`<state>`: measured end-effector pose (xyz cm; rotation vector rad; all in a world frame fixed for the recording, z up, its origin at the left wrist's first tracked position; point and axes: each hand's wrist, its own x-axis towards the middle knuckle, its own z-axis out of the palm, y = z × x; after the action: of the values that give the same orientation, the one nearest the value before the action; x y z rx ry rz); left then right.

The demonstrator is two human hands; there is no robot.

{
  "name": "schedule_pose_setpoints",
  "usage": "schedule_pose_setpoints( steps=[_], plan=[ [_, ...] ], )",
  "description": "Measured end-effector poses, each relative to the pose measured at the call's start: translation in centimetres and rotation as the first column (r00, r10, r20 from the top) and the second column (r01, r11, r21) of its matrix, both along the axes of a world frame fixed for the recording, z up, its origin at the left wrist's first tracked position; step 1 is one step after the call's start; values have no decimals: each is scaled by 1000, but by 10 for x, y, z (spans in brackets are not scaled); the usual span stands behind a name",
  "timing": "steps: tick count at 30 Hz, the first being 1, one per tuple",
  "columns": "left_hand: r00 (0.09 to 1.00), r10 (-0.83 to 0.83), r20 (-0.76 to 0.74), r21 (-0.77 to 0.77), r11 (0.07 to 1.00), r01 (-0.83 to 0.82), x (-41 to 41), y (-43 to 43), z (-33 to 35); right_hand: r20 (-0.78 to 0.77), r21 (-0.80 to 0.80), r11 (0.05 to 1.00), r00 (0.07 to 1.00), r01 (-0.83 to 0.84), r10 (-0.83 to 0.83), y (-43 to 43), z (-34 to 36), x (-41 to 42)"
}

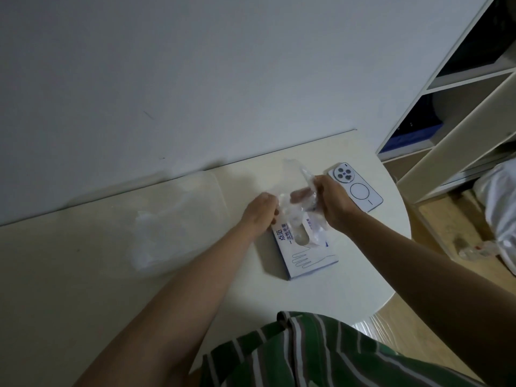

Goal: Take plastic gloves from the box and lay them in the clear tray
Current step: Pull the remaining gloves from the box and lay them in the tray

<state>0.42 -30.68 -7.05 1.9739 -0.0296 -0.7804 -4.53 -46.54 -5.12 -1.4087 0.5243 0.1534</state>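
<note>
Got a thin, crinkly see-through glove [293, 191] bunched between my hands, just above the far end of the flat white-and-blue cardboard box [310, 259]. My left hand [261, 209] and right hand [332, 202] both pinch it with curled fingers. The clear rounded tray [215, 191] sits left of the box, by the table's [83, 275] back edge, with filmy plastic in it.
</note>
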Motion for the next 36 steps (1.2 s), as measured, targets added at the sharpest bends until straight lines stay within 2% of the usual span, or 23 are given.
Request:
schedule_pose_setpoints(
  steps=[2, 4, 9, 12, 15, 18, 20, 22, 24, 26, 28, 30, 32, 34, 36],
  plan=[
    [966, 201, -166, -248, 939, -238, 4, 7, 16, -2, 82, 997, 1000, 8, -8, 7, 0, 1],
    [942, 248, -227, -357, 879, -318, 8, 16, 30, 13, 107, 994, 1000, -8, 6, 18, 5, 3],
    [950, 297, -98, -320, 895, -312, 16, 43, 41, 64, 62, 983, 983, -175, 171, 54, 26, 12],
    [918, 378, -123, -314, 862, -397, 20, 64, 43, 40, 68, 966, 968, -251, 249, 78, 28, 21],
    [885, 452, -112, -309, 830, -464, 24, 88, 46, -19, -33, 926, 926, -377, 377, 100, 27, 28],
    [861, 498, 100, -198, 858, -474, 28, 115, 45, -50, -59, 908, 910, -415, 412, 124, 31, 35],
    [830, 481, 281, -63, 873, -484, 30, 134, 41, -30, -114, 934, 941, -339, 337, 136, 30, 44],
    [816, 421, 397, 116, 859, -499, 30, 156, 35, 50, -207, 952, 970, -224, 239, 150, 28, 54],
    [806, 387, 448, 236, 819, -524, 30, 178, 27, 211, -356, 932, 965, -75, 158, 164, 31, 60],
    [795, 379, 473, 298, 781, -549, 27, 196, 21, 382, -422, 907, 908, 9, 169, 181, 44, 60],
    [795, 369, 482, 353, 749, -562, 25, 208, 16, 411, -436, 895, 863, -96, 293, 201, 54, 58],
    [797, 353, 489, 383, 734, -560, 23, 215, 13, 262, -506, 797, 821, -330, 507, 218, 50, 60],
    [809, 346, 475, 404, 732, -549, 22, 220, 11, -20, -608, 589, 753, -532, 658, 228, 29, 64],
    [825, 330, 458, 416, 741, -527, 19, 222, 10, -255, -639, 424, 697, -641, 670, 232, 6, 65],
    [825, 275, 493, 423, 753, -504, 16, 223, 9, -337, -622, 379, 671, -685, 661, 235, -8, 64]
  ],
)
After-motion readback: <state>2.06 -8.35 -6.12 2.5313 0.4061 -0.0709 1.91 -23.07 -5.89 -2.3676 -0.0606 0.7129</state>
